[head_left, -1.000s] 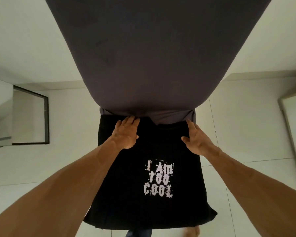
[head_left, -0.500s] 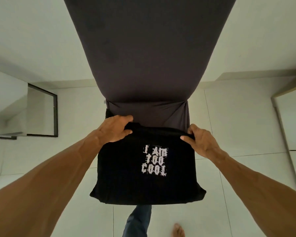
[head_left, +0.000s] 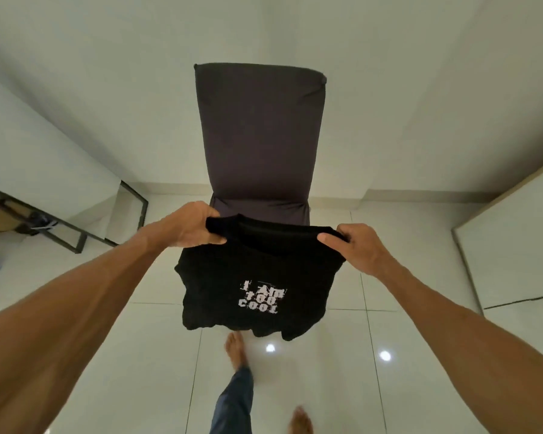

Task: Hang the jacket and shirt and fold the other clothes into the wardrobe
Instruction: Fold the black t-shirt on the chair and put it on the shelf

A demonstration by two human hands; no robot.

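Here one black T-shirt [head_left: 257, 277], printed in white with "I AM TOO COOL", is held up in the air by two hands, the left hand [head_left: 188, 227] and the right hand [head_left: 355, 245]. It is kept in front of one chair [head_left: 257, 130] covered in dark grey cloth, clear of the seat and above the pale tiled floor [head_left: 405, 308]. Two bare feet [head_left: 234, 349] and one blue trouser leg [head_left: 232, 402] are seen below it. One black metal frame [head_left: 76, 227] is stood at the left. Both arms are stretched forward. The left hand is closed on the shirt's top edge left of the neckline, fingers curled over the cloth and thumb laid on the near face. The right hand is clamped on the top edge at the right, the cloth pinched between thumb and curled fingers.
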